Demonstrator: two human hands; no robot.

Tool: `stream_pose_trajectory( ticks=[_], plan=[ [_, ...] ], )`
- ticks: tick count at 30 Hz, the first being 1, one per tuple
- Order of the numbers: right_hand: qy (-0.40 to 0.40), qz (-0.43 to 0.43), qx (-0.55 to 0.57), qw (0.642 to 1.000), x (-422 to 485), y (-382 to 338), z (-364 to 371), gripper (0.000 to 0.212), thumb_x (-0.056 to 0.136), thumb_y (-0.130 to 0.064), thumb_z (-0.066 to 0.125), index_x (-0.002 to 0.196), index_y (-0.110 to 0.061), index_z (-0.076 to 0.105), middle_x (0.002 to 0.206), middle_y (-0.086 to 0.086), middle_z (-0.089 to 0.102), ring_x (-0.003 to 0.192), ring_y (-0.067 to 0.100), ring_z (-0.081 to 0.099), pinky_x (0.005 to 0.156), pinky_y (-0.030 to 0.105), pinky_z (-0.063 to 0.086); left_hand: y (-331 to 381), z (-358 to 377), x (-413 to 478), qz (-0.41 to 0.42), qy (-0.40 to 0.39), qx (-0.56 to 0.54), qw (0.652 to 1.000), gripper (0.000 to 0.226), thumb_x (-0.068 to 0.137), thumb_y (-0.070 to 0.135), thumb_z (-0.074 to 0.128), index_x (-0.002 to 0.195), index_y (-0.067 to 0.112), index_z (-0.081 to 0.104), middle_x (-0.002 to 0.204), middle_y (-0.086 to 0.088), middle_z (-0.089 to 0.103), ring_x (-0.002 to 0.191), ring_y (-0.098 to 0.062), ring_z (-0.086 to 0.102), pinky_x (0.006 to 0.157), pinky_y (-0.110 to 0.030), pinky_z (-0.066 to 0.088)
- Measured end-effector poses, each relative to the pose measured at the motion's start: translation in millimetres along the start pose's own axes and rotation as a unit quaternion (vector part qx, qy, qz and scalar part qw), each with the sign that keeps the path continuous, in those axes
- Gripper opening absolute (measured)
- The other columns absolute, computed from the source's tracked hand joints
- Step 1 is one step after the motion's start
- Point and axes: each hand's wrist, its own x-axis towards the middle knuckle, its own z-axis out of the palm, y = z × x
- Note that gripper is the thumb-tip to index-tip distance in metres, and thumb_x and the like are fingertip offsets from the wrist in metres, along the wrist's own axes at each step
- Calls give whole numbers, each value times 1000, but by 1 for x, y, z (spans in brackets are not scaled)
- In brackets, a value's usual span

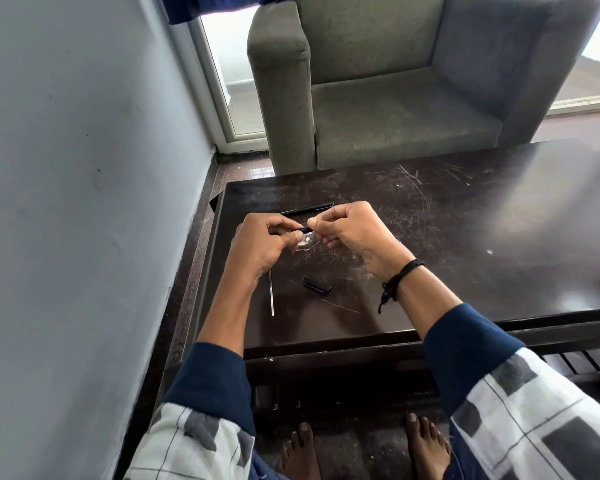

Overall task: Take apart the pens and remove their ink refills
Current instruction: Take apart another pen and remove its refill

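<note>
Nearest are my two sleeves [201,441], soft white cloth checked in grey with plain navy cuffs, and below the table my two bare feet [300,452] on the floor. My forearms cross the near edge of the table [499,209], a dark, glossy wooden top scuffed with fine pale scratches.

Just past that edge lie two loose parts. One is a thin, straight, silvery refill [272,296], its far end hidden under my left wrist. The other is a short, dark, tube-shaped cap [317,286], on its side just right of the refill and not touching it. A black cord bracelet [400,276] is knotted round my right wrist.

Above the tabletop, my left hand [264,241] and right hand [350,227] meet fingertip to fingertip. Both have their fingers curled in, thumb and forefinger pinching opposite ends of one slim dark blue pen piece [305,230]. Only a short stretch of it shows between them, so I cannot tell how much of the pen it is.

Beyond my knuckles one whole dark pen [307,209] lies flat, slanting up to the right. The table's left edge runs close beside the pale matte wall [84,168], while to the right the top stretches wide and bare. Behind it stands one grey, coarse-woven armchair [395,109].
</note>
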Motion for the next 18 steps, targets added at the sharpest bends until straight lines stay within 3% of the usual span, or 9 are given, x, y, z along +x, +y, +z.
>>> stream_pose_trajectory(
  ticks=[3,7,12,18],
  plan=[
    [1,9,32,999,3,-1,-1,10,88,-5,76,89,5,74,73,9,70,64,11,64,63,21,56,4,1,-2,1,-3,-12,1000,9,83,21,80,89,28,79,72,4,77,80,-15,75,97,-46,54],
    [22,30,81,996,3,-2,-3,14,89,-11,77,85,1,71,71,10,69,57,10,62,57,18,54,6,2,-2,-5,-13,-15,1000,6,88,24,77,86,29,77,70,2,76,79,-14,74,97,-42,54],
    [10,33,91,995,3,-4,-6,9,90,-8,75,86,0,73,74,11,70,61,11,63,61,19,57,3,1,-1,-5,-7,-3,1000,12,88,23,77,81,33,74,70,-1,75,71,-12,69,95,-48,55],
    [21,55,91,994,2,-6,-6,14,90,-10,74,79,-2,71,67,7,68,56,10,59,55,19,52,3,1,1,0,17,11,1000,9,85,27,79,87,36,78,66,8,75,78,-13,74,96,-49,54]
  ],
)
